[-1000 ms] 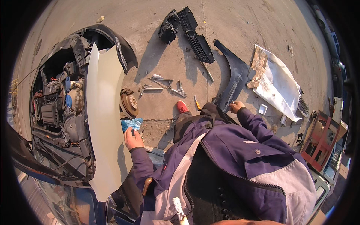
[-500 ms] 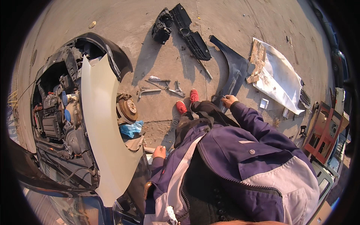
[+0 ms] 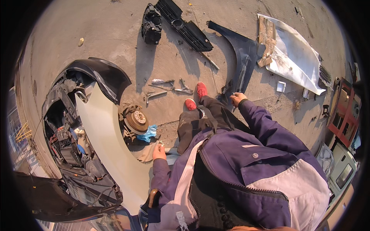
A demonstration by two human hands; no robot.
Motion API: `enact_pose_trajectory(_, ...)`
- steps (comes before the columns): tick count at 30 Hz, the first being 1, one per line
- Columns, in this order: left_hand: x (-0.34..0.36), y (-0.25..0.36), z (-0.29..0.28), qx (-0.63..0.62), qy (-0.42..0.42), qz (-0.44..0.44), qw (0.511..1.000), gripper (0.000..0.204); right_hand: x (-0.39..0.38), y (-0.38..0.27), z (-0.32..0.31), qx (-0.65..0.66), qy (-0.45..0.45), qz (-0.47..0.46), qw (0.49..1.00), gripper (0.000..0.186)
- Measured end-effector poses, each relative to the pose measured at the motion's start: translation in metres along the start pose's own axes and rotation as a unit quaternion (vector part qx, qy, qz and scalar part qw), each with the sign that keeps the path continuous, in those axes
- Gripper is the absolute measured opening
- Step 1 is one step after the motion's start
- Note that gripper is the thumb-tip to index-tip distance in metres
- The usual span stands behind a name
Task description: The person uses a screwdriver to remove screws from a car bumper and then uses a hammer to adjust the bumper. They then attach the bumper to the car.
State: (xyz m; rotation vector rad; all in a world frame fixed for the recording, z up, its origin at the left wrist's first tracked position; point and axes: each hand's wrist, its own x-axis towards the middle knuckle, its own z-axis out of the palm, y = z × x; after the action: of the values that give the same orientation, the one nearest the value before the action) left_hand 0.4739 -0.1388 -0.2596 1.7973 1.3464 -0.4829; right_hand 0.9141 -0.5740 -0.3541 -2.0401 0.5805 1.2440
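Note:
My left hand (image 3: 158, 152) is closed beside the car's pale fender (image 3: 104, 134), and a small whitish piece (image 3: 161, 143) shows at its fingertips. It is too small to tell what kind of piece it is. Low at my right side, my right hand (image 3: 237, 99) has its fingers drawn together near the lower end of a dark fender (image 3: 243, 57) lying on the ground. Whatever those fingers hold, if anything, does not show. Ahead of the left hand are a bare brake disc (image 3: 137, 120) and a crumpled blue plastic bag (image 3: 148, 134).
An open engine bay (image 3: 73, 142) fills the left side. Several hand tools (image 3: 157, 94) lie on the ground ahead of my red shoes (image 3: 201, 90). Farther off are a black grille (image 3: 184, 24), a headlight unit (image 3: 151, 25) and a white panel (image 3: 295, 54) with cardboard.
My left hand has come forward toward the brake disc, and the whitish piece now shows in its fingers. My right hand is slightly farther forward. The whole view has shifted and turned.

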Motion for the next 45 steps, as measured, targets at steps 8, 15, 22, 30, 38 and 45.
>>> enact_pose_trajectory(8,0.052,0.140,-0.007,0.116,-0.061,0.131,0.983,0.035,-0.009,0.011,0.032,0.069,0.013,0.006,0.998,0.028)
enact_pose_trajectory(15,0.129,0.118,-0.016,0.223,-0.150,0.196,0.943,0.038,-0.035,0.073,0.080,0.019,0.105,-0.024,0.994,0.034)
enact_pose_trajectory(22,0.193,0.107,-0.052,0.313,-0.179,0.262,0.895,0.038,-0.087,0.115,0.165,0.162,0.115,0.065,0.978,0.037)
enact_pose_trajectory(30,0.237,0.095,-0.035,0.393,-0.186,0.243,0.867,0.039,-0.125,0.101,0.228,0.188,0.139,0.002,0.972,0.033)
enact_pose_trajectory(38,0.330,0.082,0.088,0.392,-0.209,0.240,0.863,0.043,0.034,0.105,0.284,0.137,0.044,-0.033,0.989,0.036)
enact_pose_trajectory(45,0.472,0.110,0.225,0.487,-0.197,0.291,0.800,0.038,0.139,0.105,0.301,-0.085,0.078,-0.239,0.964,0.023)
